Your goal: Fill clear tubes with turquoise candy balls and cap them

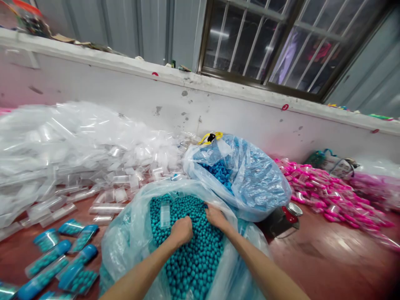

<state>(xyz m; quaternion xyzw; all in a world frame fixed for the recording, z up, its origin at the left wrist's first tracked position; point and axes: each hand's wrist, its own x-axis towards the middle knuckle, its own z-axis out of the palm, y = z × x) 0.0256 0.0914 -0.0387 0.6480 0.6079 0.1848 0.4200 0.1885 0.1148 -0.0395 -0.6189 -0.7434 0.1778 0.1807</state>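
Note:
A large translucent plastic bag (125, 233) gapes in front of me, full of small round teal beads (196, 266). Over the beads, my left hand (183, 230) is closed like a fist; whatever its fingers hold is hidden. Just left of it, a clear plastic tube (165, 214) rests on the beads. My right hand (216, 216) is at the right side of the bag's opening, its bent fingers down at the beads, and their grip is hidden. Behind stands a second bag (259, 179) with blue caps (220, 171) inside.
Clear empty tubes (103, 166) form a big heap at the left. Bead-filled tubes with blue caps (50, 258) lie on the red floor (325, 266) at lower left. To the right are a dark container (279, 223) and a pile of pink-capped tubes (328, 191). A wall (250, 112) runs behind.

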